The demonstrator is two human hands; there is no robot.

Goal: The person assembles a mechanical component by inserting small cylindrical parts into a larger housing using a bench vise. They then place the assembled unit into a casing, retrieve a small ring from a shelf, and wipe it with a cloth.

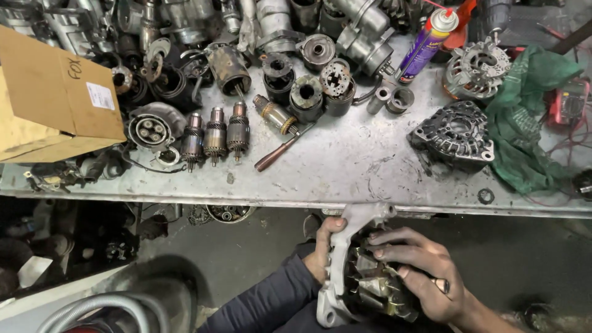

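Below the workbench's front edge I hold an alternator part: a grey cast housing point(345, 246) with a clawed rotor point(376, 287) seated in it. My left hand point(324, 250) grips the housing's left rim, thumb over the edge. Fingers spread, my right hand point(425, 271) lies over the rotor's claws and wears a ring. Both hands are tight against the part.
The metal workbench point(345, 166) carries several armatures point(214, 135), motor housings, a black alternator cover point(455, 135), a silver alternator frame point(478, 66), a spray can point(425, 43), a wooden-handled tool point(280, 151), a green cloth point(530, 117) and a cardboard box point(52, 102). A grey hose point(92, 308) lies on the floor.
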